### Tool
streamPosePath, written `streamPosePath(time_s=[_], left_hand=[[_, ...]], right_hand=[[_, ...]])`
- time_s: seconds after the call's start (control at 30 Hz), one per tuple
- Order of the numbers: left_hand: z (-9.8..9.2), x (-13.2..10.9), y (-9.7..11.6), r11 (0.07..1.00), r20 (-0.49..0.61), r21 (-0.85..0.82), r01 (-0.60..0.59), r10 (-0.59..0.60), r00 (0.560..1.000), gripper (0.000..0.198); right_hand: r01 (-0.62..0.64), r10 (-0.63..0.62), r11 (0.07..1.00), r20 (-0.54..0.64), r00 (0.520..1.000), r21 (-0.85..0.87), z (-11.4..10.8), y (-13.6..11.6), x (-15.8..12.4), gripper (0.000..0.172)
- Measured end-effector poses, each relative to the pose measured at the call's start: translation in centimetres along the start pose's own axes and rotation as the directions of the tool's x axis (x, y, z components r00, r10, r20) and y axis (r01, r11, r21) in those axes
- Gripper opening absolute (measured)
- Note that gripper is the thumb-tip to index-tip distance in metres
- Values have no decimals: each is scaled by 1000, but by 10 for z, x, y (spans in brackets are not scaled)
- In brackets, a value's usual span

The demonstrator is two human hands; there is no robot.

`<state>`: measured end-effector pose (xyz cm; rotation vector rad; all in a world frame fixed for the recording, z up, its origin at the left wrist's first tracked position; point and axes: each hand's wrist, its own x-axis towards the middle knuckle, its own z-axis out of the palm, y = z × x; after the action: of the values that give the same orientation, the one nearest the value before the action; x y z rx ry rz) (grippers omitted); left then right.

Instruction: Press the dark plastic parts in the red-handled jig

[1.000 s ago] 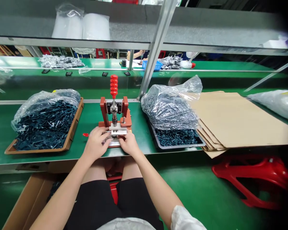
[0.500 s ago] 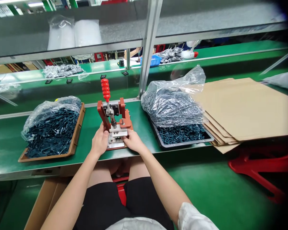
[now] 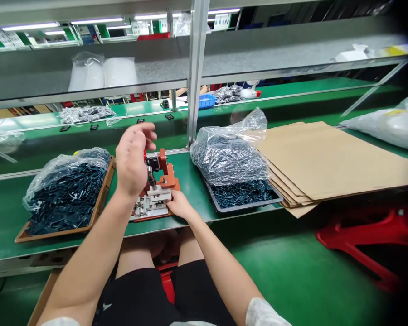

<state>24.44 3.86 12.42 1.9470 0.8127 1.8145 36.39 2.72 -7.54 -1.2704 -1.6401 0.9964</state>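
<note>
Red-painted hand press [image 3: 167,177] stands on the green workbench [image 3: 190,190], between a brown tray [image 3: 102,199] and a black tray [image 3: 245,209] of dark parts [image 3: 66,199]. The raised left hand [image 3: 132,158] hides most of its handle, open with fingers spread, holding nothing. The right hand [image 3: 178,203] rests its fingertips [image 3: 169,204] beside the steel base plate [image 3: 149,206], visibly gripping nothing.

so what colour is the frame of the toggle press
The toggle press frame is brick red, shown best in the head view.
</note>
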Motion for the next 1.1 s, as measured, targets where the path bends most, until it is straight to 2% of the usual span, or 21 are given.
streamPosePath(time_s=[0.07, 0.13, 0.2, 0.23, 0.33, 0.47, 0.53, 0.57, 0.63, 0.7, 0.77, 0.83, 0.9, 0.93, 1.0, 1.1], left_hand=[[5, -24, 13, 987, -52, 103, -127, 133, 990, 30], [2, -51, 17, 951, -76, 194, -239, 258, 963, 22], [-4, -66, 13, 919, -40, 280, -277, 299, 953, 17], [-6, -65, 9, 904, -3, 324, -280, 296, 955, 17], [-6, -32, -10, 886, 67, 409, -218, 210, 976, 25], [-1, 31, -38, 953, 110, 297, -64, 32, 993, 52], [-2, 41, -42, 968, 145, 250, -30, -7, 989, 56], [-3, 37, -42, 969, 150, 247, -20, -18, 988, 56], [-12, 13, -42, 960, 138, 279, -28, -12, 990, 56], [-26, -28, -49, 932, 70, 359, -44, 21, 997, 57], [-46, -75, -67, 879, -18, 477, -3, 14, 1000, 60], [-65, -118, -93, 794, -49, 595, 129, -124, 991, 63], [-80, -150, -116, 728, 2, 628, 275, -354, 935, 55], [-85, -161, -125, 707, 29, 625, 330, -444, 896, 50], [-89, -173, -136, 693, 54, 597, 403, -536, 842, 46], [-90, -173, -141, 713, -41, 427, 556, -599, 800, 60]], right_hand=[[4, -4, 1000, 9, 1000, 0, 0, -1, 0, 35], [22, -22, 1000, 11, 1000, 7, -2, -1, 0, 40], [47, -48, 999, 16, 999, 14, -4, -2, -1, 43], [54, -54, 999, 16, 998, 5, -5, -2, -1, 43], [72, -71, 995, 3, 997, -66, -6, -1, -2, 38], [104, -110, 982, -32, 993, -158, -3, 1, -5, 24], [111, -122, 976, -48, 991, -189, 0, 2, -7, 23], [122, -136, 973, -58, 989, -198, 1, 2, -9, 23], [152, -171, 968, -82, 982, -198, 3, 3, -12, 24], [176, -198, 967, -106, 974, -181, 5, 4, -14, 26], [185, -203, 969, -109, 973, -162, 5, 4, -15, 29], [176, -192, 971, -91, 977, -162, 5, 4, -14, 30], [146, -161, 975, -82, 983, -170, 4, 3, -14, 31], [137, -153, 976, -88, 984, -169, 4, 2, -14, 32], [169, -186, 975, -109, 976, -147, 4, 2, -15, 35], [248, -263, 962, -132, 956, -117, 4, 3, -17, 38]])
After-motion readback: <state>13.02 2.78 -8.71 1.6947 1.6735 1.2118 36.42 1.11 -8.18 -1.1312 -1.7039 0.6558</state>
